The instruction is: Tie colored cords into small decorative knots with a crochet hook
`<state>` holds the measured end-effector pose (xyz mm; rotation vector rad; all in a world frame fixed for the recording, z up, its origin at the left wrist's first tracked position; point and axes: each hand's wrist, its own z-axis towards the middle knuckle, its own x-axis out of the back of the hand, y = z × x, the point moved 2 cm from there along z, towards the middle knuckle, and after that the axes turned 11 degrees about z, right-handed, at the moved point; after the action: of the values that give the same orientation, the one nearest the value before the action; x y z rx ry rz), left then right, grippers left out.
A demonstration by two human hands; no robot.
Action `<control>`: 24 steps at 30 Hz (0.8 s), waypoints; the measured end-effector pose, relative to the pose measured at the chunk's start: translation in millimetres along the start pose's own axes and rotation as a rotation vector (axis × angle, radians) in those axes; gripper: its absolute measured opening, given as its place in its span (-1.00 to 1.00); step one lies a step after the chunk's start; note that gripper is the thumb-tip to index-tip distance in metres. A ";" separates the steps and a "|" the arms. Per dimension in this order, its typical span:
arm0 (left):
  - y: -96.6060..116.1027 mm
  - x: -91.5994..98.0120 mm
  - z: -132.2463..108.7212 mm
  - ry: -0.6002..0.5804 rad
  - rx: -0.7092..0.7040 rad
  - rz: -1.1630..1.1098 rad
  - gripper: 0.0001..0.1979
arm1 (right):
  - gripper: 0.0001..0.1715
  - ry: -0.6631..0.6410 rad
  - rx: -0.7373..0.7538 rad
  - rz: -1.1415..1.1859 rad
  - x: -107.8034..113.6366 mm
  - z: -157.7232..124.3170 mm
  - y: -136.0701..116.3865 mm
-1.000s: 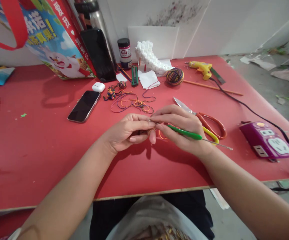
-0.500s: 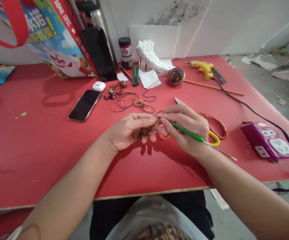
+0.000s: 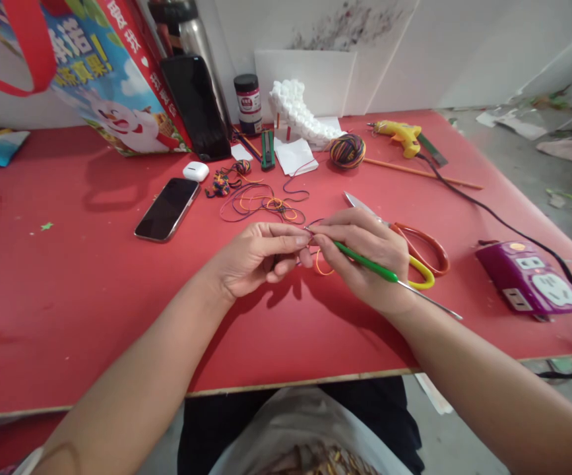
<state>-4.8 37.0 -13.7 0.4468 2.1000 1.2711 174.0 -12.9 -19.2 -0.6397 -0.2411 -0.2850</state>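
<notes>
My right hand [image 3: 372, 254] is closed on a crochet hook [image 3: 369, 262] with a green grip, its bare metal end pointing down to the right. The hook's working tip meets the fingertips of my left hand [image 3: 266, 254], which pinches multicoloured yarn; the worked piece is mostly hidden by the fingers. An orange loop of yarn [image 3: 323, 264] hangs between the hands. Beyond them a loose tangle of yarn [image 3: 270, 203] lies on the table. Scissors [image 3: 421, 251] with orange and yellow handles lie partly behind my right hand.
On the red table [image 3: 117, 316] are a phone [image 3: 167, 209], earbud case [image 3: 195, 171], yarn ball [image 3: 348, 151], utility knife [image 3: 268, 150] and white beaded object [image 3: 298, 112]. A glue gun [image 3: 395, 135] and purple power strip [image 3: 533, 277] with a black cord [image 3: 493, 212] stand right.
The fingers of my left hand have curled in, and the dark yarn end below them is no longer seen. My right hand and the hook have shifted slightly left, baring more of the scissors.
</notes>
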 end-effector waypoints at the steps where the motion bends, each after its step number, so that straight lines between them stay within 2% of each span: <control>1: 0.8 -0.2 -0.4 -0.007 0.012 -0.021 -0.84 | -0.77 0.005 -0.007 0.003 0.1 -0.1 0.3; 6: 1.5 2.2 -0.6 0.005 0.035 -0.050 -0.86 | -0.76 0.025 -0.002 0.000 -0.2 -0.3 1.0; 11: -0.5 1.8 -0.1 0.024 -0.045 0.050 -0.84 | -0.77 0.017 0.006 -0.001 -0.5 -1.1 1.4; 21: 1.6 1.9 -1.5 -0.013 -0.213 0.177 -0.57 | -0.78 0.018 0.002 0.012 2.5 1.1 -0.3; 24: 2.3 1.9 -3.0 -0.043 -0.229 0.211 -0.59 | -0.78 0.012 -0.006 0.009 3.2 2.1 -1.8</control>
<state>-8.2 37.2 -11.4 0.5997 1.8812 1.5871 176.1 -13.6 -15.6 -0.6443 -0.2255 -0.2812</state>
